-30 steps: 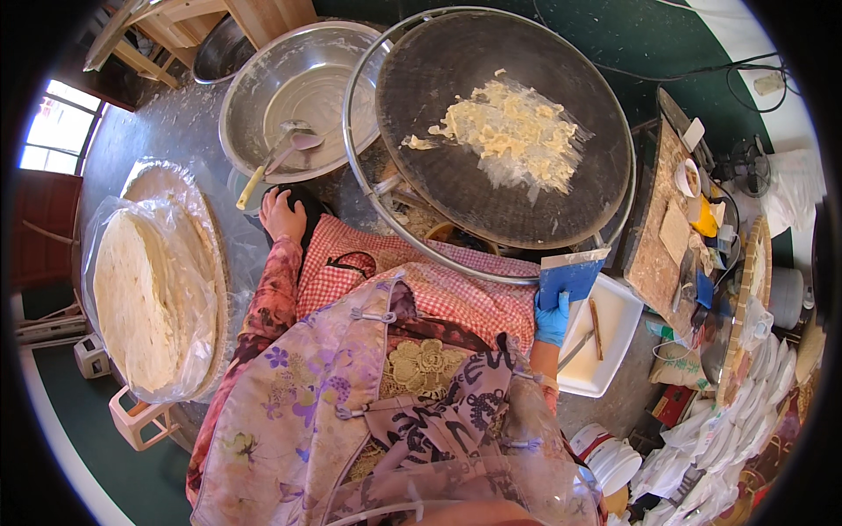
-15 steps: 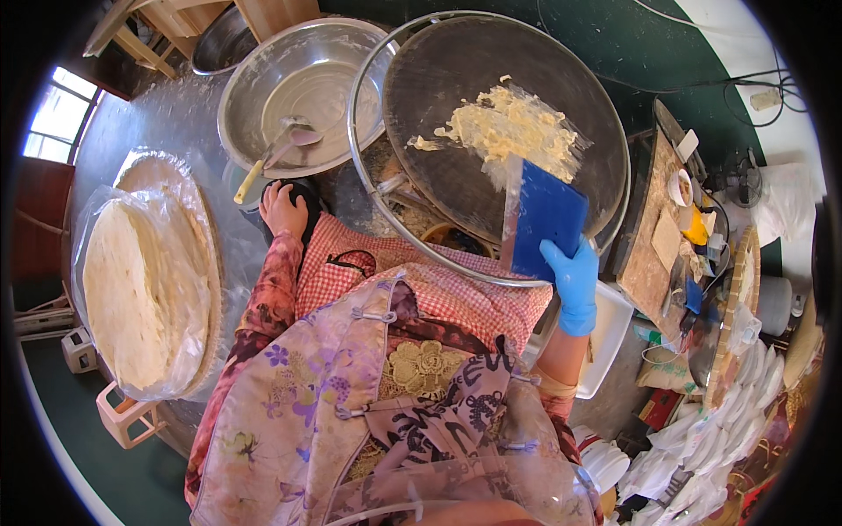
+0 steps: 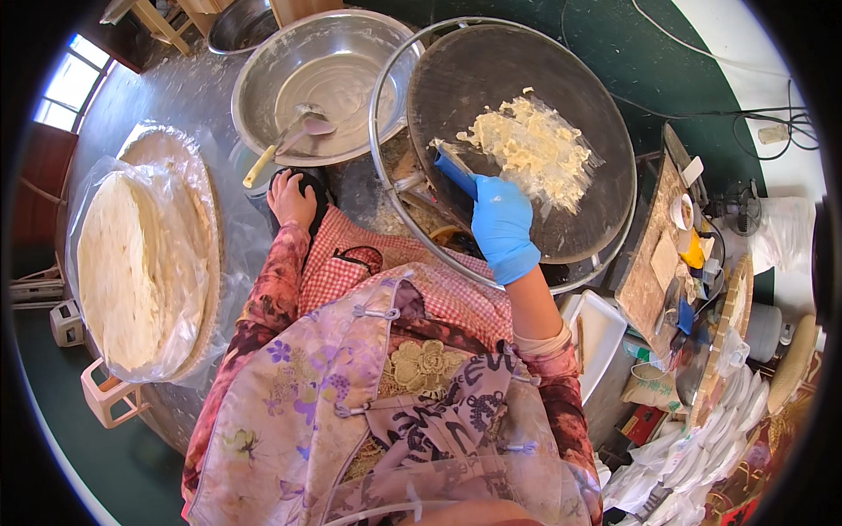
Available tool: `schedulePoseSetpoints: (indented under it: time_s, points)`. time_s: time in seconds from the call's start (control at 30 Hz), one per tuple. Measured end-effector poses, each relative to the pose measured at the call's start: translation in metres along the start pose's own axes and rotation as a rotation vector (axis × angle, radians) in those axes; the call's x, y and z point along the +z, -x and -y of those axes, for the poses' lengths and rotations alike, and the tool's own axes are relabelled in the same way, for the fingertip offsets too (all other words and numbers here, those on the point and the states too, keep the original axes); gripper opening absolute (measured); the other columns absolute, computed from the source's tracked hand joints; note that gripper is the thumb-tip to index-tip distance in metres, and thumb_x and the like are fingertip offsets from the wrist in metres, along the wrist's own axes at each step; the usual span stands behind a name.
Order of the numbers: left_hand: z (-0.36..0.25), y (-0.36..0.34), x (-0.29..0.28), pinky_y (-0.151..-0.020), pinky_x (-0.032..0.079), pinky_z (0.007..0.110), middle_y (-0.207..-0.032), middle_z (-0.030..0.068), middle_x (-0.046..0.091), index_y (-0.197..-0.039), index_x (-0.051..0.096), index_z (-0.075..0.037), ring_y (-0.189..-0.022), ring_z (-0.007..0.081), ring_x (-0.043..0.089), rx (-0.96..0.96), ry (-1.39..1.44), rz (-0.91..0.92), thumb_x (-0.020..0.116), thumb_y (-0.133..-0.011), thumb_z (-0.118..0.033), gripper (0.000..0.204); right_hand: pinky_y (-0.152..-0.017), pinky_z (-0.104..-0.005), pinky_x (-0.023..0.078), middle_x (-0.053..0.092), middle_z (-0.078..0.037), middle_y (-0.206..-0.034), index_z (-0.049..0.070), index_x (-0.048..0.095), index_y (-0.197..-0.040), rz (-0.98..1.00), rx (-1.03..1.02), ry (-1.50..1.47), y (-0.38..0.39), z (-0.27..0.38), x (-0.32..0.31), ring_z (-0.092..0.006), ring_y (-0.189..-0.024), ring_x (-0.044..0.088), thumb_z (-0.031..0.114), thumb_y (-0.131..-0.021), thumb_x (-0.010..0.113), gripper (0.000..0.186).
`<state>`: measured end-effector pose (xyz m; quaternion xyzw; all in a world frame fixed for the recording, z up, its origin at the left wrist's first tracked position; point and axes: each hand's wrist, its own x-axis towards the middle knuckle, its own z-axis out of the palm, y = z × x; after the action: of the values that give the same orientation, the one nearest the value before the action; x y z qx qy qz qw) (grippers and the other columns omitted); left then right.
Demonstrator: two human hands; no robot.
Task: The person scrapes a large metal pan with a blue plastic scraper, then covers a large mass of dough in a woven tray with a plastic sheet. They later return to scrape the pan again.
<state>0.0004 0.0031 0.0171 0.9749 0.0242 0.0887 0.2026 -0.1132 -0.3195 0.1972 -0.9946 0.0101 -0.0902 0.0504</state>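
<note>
Currently the right hand [image 3: 504, 223], in a blue glove, is closed around a blue scraper [image 3: 454, 174], tilted over the left part of the round dark griddle [image 3: 491, 70], just beside the spread of pale dough [image 3: 535, 149]; whether its edge touches the surface cannot be told. Bare and holding nothing, the left hand [image 3: 293, 200] rests with loosely spread fingers against the dark-clad knee [image 3: 317, 186], near the steel basin [image 3: 338, 83].

Window [image 3: 74, 81] glaring white; edges bowed, corners black.

Dough [image 3: 533, 153] lies on the griddle [image 3: 469, 79], right of the basin [image 3: 259, 101] and flatbreads [image 3: 118, 272].
</note>
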Motion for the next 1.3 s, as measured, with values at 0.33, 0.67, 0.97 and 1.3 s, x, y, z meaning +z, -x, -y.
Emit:
schedulePoseSetpoints:
  time_s: [0.33, 0.67, 0.97, 1.3]
  points:
    - [-0.006, 0.002, 0.000, -0.107, 0.021, 0.049, -0.129, 0.0041, 0.049, -0.109, 0.061, -0.013, -0.128, 0.0248, 0.035, 0.007, -0.013, 0.020, 0.061, -0.077, -0.023, 0.034, -0.066, -0.0399, 0.048, 0.059, -0.010, -0.082, 0.009, 0.061, -0.098, 0.012, -0.004, -0.125, 0.024, -0.013, -0.023, -0.0292, -0.076, 0.057, 0.006, -0.074, 0.059, 0.024]
    - [-0.006, 0.001, 0.001, -0.106, 0.021, 0.049, -0.128, 0.0029, 0.049, -0.110, 0.061, -0.013, -0.128, 0.0241, 0.035, 0.021, -0.029, 0.028, 0.061, -0.077, -0.024, 0.035, -0.074, -0.0424, 0.047, 0.062, -0.014, -0.094, 0.009, 0.058, -0.112, -0.235, 0.397, 0.051, 0.080, -0.111, -0.023, -0.0340, -0.083, 0.058, 0.000, -0.075, 0.055, 0.038]
    - [-0.006, 0.002, -0.001, -0.107, 0.020, 0.049, -0.128, 0.0021, 0.048, -0.110, 0.061, -0.013, -0.128, 0.0227, 0.034, 0.016, -0.041, 0.049, 0.061, -0.077, -0.024, 0.035, -0.083, -0.0401, 0.047, 0.060, -0.018, -0.111, 0.007, 0.056, -0.119, -0.162, 0.331, 0.015, 0.121, -0.118, 0.002, -0.0345, -0.095, 0.059, -0.008, -0.076, 0.044, 0.047]
    - [-0.011, -0.001, -0.001, -0.106, 0.020, 0.049, -0.128, 0.0025, 0.048, -0.110, 0.061, -0.012, -0.128, 0.0223, 0.035, 0.035, -0.075, 0.061, 0.061, -0.077, -0.024, 0.035, -0.084, -0.0423, 0.046, 0.060, -0.021, -0.105, 0.008, 0.053, -0.122, -0.206, 0.541, -0.004, 0.112, -0.122, -0.021, -0.0368, -0.096, 0.058, -0.010, -0.074, 0.043, 0.052]
